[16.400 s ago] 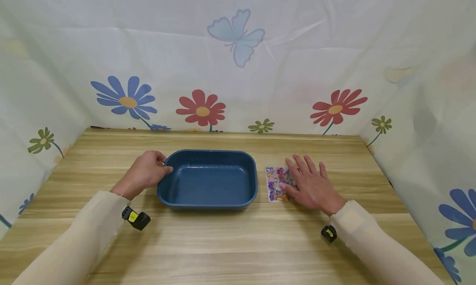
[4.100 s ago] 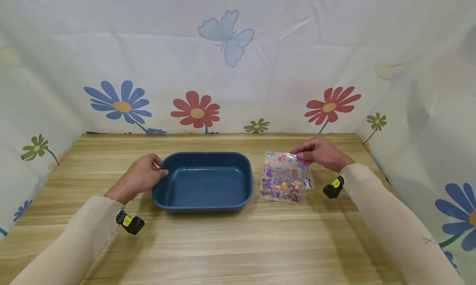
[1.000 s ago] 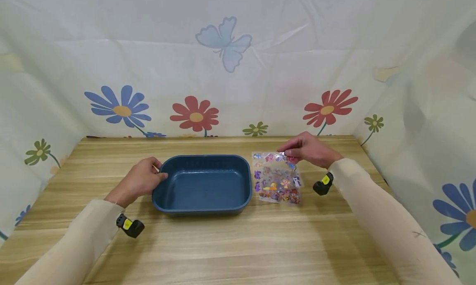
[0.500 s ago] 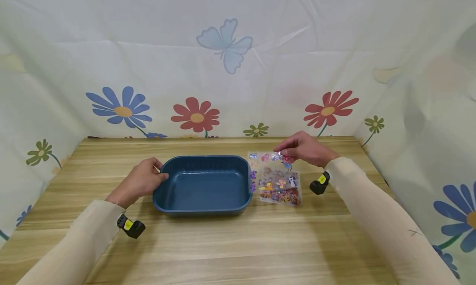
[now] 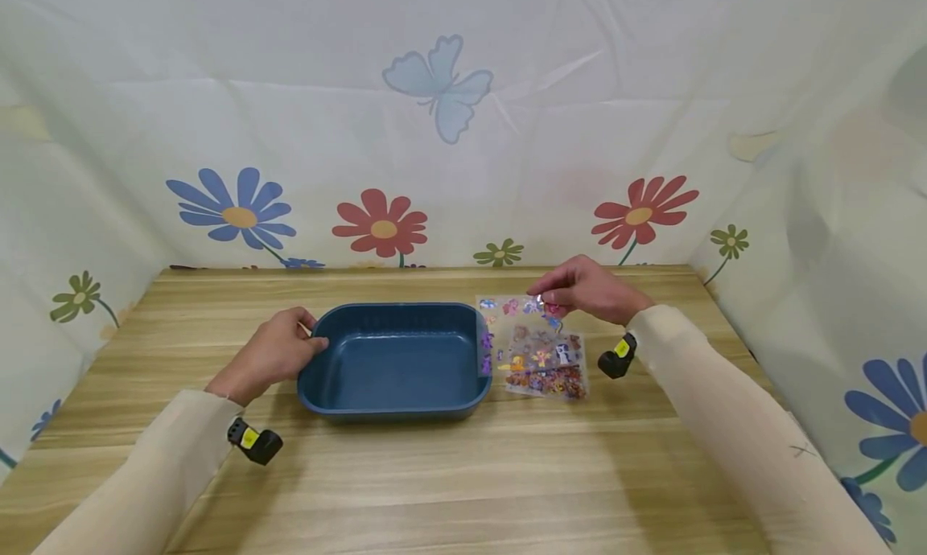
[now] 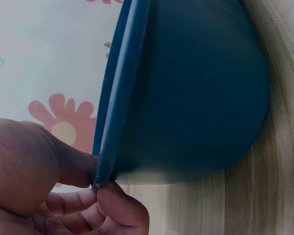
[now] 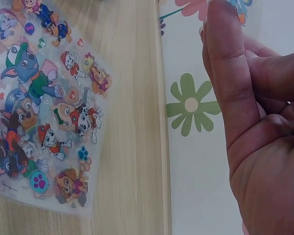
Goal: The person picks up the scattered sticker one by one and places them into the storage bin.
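Note:
My left hand (image 5: 269,351) pinches the left rim of a dark blue plastic basin (image 5: 394,414), thumb on the inner side; the left wrist view shows the basin's outer wall (image 6: 196,98) from close up. With thumb and fingers, my right hand (image 5: 595,291) pinches the top right of a clear sticker sheet (image 5: 507,334) printed with cartoon ponies. The sheet's left edge overlaps the basin's right rim as seen from the head. Partly under it lie other sticker sheets (image 5: 550,386) on the table, printed with cartoon dogs in the right wrist view. The basin has nothing inside.
The wood-grain table (image 5: 405,491) stretches in front of the basin and to both sides. Behind it hangs a white curtain (image 5: 290,121) with flowers and a butterfly, which also closes off the left and right sides.
My right hand has drawn the pony sticker sheet leftward off the other sheets, up to the basin's right rim. Earlier it lay flat on the pile. The left hand keeps its grip on the rim.

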{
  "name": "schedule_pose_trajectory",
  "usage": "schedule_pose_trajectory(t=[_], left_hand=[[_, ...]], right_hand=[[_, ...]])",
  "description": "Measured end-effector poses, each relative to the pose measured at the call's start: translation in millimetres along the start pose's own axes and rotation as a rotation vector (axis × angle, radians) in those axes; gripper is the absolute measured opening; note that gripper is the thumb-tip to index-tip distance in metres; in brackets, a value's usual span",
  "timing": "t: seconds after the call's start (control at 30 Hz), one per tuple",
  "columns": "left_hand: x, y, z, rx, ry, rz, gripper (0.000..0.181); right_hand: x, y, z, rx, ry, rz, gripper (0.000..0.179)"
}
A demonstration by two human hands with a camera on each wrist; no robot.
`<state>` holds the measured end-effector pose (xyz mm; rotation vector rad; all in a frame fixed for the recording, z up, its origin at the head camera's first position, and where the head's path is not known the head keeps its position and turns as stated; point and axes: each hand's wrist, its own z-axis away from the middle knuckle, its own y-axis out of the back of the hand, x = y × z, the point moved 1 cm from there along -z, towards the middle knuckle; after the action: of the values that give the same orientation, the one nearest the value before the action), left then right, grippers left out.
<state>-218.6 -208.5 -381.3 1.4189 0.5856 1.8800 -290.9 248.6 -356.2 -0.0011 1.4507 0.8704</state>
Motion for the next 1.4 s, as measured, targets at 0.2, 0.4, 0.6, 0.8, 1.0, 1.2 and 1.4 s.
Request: schedule_pose_trajectory(t=[0.2, 0.4, 0.6, 0.8, 1.0, 1.2, 1.4], left_hand=[[0.3, 1.4, -0.7, -0.009, 0.019, 0.0, 0.039], [0.8, 3.1, -0.4, -0.012, 0.027, -0.004, 0.04], [0.3, 3.0, -1.5, -0.015, 0.029, -0.001, 0.04], [-0.2, 3.0, -2.3, -0.018, 0.025, 0.003, 0.039], [-1.0, 2.9, -2.2, -0.018, 0.018, 0.003, 0.039], [-0.6, 1.5, -2.1, -0.019, 0.019, 0.008, 0.038], [-0.9, 1.0, -1.5, -0.018, 0.021, 0.011, 0.039]], right_hand=[[0, -1, -1.8, -0.008, 0.005, 0.0, 0.027], [-1, -3, -4.8, -0.014, 0.01, 0.0, 0.029], [-3, -4, -5.4, -0.022, 0.012, -0.007, 0.029], [-4, -5, -6.7, -0.025, 0.016, -0.009, 0.03], [-4, -8, -8.2, -0.029, 0.014, -0.007, 0.028], [-5, -11, -8.2, -0.032, 0.009, -0.013, 0.029], [-5, -13, -9.9, -0.039, 0.021, -0.021, 0.029]])
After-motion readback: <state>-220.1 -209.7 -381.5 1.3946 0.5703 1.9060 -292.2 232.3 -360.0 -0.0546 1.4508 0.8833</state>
